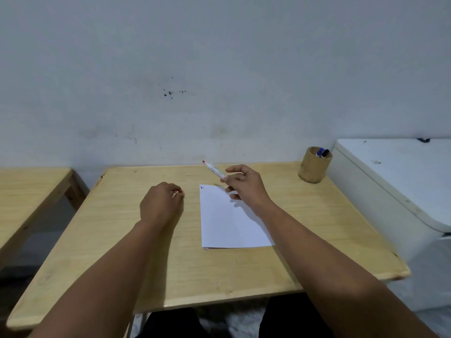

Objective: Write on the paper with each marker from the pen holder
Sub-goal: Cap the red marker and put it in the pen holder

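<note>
Right hand (244, 185) pinches an uncapped red-tipped marker (214, 170) above the paper's top edge.

The marker's tip points toward the upper left of the frame, its barrel gripped between thumb and fingers, the other fingers loosely curled. The left hand (161, 203), left of centre, is closed into a loose fist on the wooden table (305, 228), with a small red object (180, 191) showing at its fingertips, probably the cap. The white paper (229, 220) lies flat at the centre, small red and blue marks (201, 187) at its upper left corner. The bamboo pen holder (314, 167) stands at the table's upper right corner, holding a blue marker (320, 151) and a black marker (325, 152). A white appliance (395, 181) fills the right edge.
</note>
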A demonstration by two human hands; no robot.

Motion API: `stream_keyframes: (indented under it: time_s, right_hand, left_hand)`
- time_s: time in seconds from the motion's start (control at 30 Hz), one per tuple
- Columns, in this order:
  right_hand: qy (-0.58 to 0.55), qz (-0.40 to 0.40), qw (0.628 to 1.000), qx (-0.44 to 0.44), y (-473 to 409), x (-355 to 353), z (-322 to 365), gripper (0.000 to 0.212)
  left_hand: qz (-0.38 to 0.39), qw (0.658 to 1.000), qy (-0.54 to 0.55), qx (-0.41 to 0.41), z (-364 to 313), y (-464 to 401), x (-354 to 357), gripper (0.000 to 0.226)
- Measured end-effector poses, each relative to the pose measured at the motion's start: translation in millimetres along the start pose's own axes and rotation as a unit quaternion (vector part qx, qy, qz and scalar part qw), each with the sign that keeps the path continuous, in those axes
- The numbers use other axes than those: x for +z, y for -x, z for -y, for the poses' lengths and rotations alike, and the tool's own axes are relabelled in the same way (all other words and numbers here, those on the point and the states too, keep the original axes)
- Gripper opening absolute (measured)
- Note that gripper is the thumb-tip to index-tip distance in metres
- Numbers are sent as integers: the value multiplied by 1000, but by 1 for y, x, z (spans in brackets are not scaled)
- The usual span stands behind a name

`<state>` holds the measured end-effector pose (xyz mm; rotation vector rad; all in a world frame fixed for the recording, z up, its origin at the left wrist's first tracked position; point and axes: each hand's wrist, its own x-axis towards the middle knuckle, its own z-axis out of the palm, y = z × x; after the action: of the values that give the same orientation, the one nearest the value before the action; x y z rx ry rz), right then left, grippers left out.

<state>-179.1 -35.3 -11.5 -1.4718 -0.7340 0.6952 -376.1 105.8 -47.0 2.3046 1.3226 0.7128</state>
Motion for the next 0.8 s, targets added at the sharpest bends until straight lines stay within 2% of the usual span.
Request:
stream_keyframes:
  time_s: [0.1, 0.17, 0.23, 0.3, 0.37, 0.53, 0.8]
  right_hand:
    - [41, 45, 998, -6, 4, -3, -10, 28]
    - [86, 62, 994, -17, 5, -4, -15, 32]
    - [135, 63, 988, -36, 7, -4, -18, 31]
    - [154, 48, 986, -49, 8, -4, -19, 24]
    - [153, 31, 986, -55, 8, -2, -17, 21]
    - [160, 10, 985, -68, 8, -5, -8, 24]
    - [171, -1, 982, -79, 13, -19, 1, 24]
  left_hand:
    - [15, 999, 2, -34, -5, -6, -3, 10]
    - [23, 991, 117, -67, -12, -12, -5, 6]
    - [51, 942, 308, -121, -25, -18, -11, 5]
    - [95, 897, 403, -155, -39, -21, -20, 13]
    - [118, 884, 423, -159, -49, -22, -25, 18]
    - [138, 877, 432, -160, -66, -18, -30, 19]
    - [151, 892, 402, -141, -90, -13, -32, 19]
